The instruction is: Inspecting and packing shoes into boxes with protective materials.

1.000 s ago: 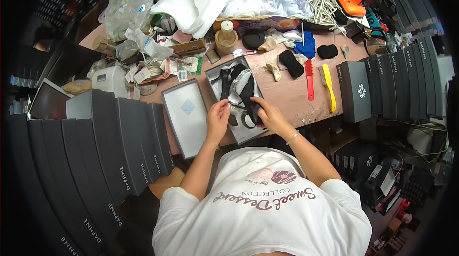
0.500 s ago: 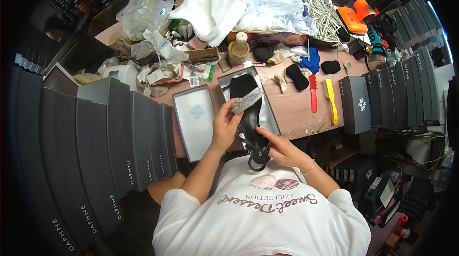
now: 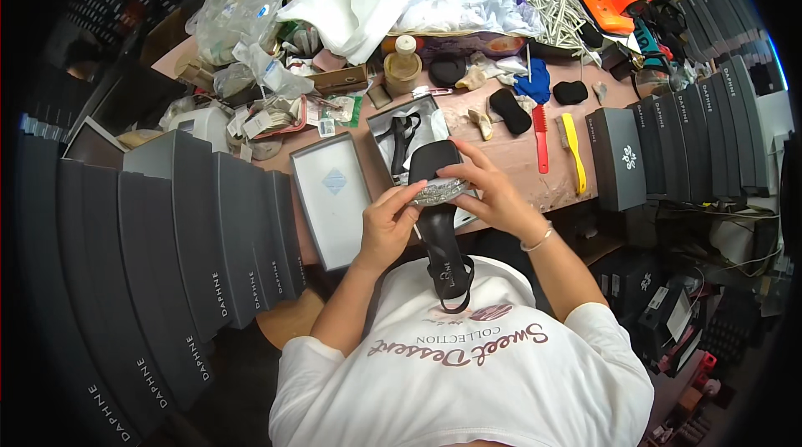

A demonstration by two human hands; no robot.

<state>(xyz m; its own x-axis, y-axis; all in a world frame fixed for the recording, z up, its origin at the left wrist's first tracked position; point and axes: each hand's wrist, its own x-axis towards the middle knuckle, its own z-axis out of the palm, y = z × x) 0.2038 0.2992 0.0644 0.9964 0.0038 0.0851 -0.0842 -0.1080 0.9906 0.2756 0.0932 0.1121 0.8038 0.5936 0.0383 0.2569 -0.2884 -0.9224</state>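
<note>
both hands are gripping a black sandal point(image 3: 440, 230) over the near edge of the table point(image 3: 510, 154). the left hand point(image 3: 386, 226) is curling around its side at 9 o'clock, fingers pinching the sparkly strap point(image 3: 440, 191). the right hand point(image 3: 489, 188) is pinching the strap from 3 o'clock. an open grey shoebox point(image 3: 401, 125) is sitting just beyond at 12 o'clock, its lid point(image 3: 332, 196) lying at 10 o'clock.

left hand point(image 3: 386, 226), right hand point(image 3: 493, 190), fingers pinching
</note>
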